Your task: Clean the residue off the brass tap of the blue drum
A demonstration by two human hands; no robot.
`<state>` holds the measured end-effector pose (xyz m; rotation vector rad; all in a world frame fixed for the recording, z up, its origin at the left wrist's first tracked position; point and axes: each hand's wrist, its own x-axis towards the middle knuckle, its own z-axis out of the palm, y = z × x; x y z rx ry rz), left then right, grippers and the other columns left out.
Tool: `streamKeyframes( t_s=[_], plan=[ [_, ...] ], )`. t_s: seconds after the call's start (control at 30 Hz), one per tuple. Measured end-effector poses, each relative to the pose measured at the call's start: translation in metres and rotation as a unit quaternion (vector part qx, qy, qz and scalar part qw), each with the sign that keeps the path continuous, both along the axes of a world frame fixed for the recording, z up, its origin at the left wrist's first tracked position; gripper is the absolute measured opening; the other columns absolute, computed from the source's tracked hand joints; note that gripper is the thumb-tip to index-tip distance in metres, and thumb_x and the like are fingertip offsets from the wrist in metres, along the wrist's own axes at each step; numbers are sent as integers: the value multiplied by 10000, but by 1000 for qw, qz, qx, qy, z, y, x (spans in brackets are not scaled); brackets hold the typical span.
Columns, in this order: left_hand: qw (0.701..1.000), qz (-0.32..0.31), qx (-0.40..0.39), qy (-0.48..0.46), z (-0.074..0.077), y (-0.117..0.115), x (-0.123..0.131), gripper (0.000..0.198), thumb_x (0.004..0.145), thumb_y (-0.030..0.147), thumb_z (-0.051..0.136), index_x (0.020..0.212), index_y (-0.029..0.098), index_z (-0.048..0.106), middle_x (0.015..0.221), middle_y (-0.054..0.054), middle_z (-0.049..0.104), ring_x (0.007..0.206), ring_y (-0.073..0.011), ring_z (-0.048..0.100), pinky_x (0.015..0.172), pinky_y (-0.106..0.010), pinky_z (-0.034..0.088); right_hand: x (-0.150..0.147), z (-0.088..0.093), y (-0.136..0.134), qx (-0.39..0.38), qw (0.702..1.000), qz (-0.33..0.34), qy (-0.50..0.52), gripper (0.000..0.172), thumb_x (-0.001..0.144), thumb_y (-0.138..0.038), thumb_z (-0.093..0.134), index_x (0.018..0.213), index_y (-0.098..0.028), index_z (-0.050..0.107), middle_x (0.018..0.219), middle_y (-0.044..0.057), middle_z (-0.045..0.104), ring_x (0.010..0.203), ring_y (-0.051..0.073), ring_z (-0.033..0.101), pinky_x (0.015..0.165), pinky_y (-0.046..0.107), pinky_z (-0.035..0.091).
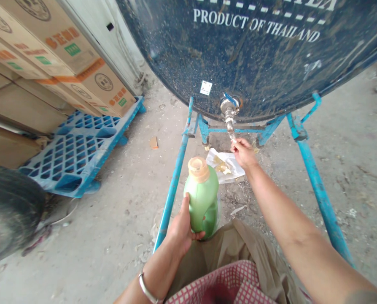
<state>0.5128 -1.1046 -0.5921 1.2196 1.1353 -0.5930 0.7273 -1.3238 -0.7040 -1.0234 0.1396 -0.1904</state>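
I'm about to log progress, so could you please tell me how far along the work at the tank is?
Done: the left hand grips the green bottle upright, near the lap. In hand: the right hand reaches the tip of the metal tap under the blue tank. Left: the bottle's tan cap is on, no water flows, and the bottle is not under the tap.

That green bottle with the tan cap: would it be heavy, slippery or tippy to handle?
The green bottle is probably light: the left hand alone carries it in a loose grip. Its smooth, glossy plastic looks a bit slippery, more so if wet. Tall with a flattish body, it might tip if nudged when set down.
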Motion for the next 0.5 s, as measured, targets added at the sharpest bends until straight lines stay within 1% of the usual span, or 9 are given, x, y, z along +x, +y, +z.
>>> streamKeyframes(
  t_s=[0.13,0.23,0.33,0.43,0.5],
  plan=[
    [1000,-2,0,5,2,0,1,681,976,760,453,1296,185,627,1013,-121,695,964,-276,667,515,-341,548,4,0,7,19,1000,-11,17,132,766,-121,697,704,-194,606,631,-35,525,574,71,429,514,179,351],
    [1000,-1,1,7,4,-1,2,665,995,741,438,1304,181,619,1039,-113,696,961,-263,669,513,-336,551,7,-1,8,2,999,-37,29,139,745,-131,689,681,-193,583,591,-48,473,560,70,385,496,173,312],
    [1000,3,0,9,3,-1,2,667,998,734,439,1305,170,619,1006,-101,679,928,-250,661,508,-334,549,7,-1,9,-24,996,-71,45,144,719,-160,707,658,-188,579,571,-57,429,563,68,334,483,172,265],
    [1000,2,-2,6,0,-1,1,674,976,755,464,1309,189,617,961,-82,656,892,-248,651,509,-343,553,5,0,12,-31,992,-102,61,155,708,-166,699,640,-179,561,606,-54,446,587,65,334,487,179,257],
    [1000,0,-1,5,-2,-1,0,674,967,766,470,1302,199,618,953,-78,656,883,-249,650,519,-351,563,4,1,14,-16,990,-116,74,145,712,-150,670,637,-176,548,659,-48,488,603,60,365,495,185,275]
  ],
)
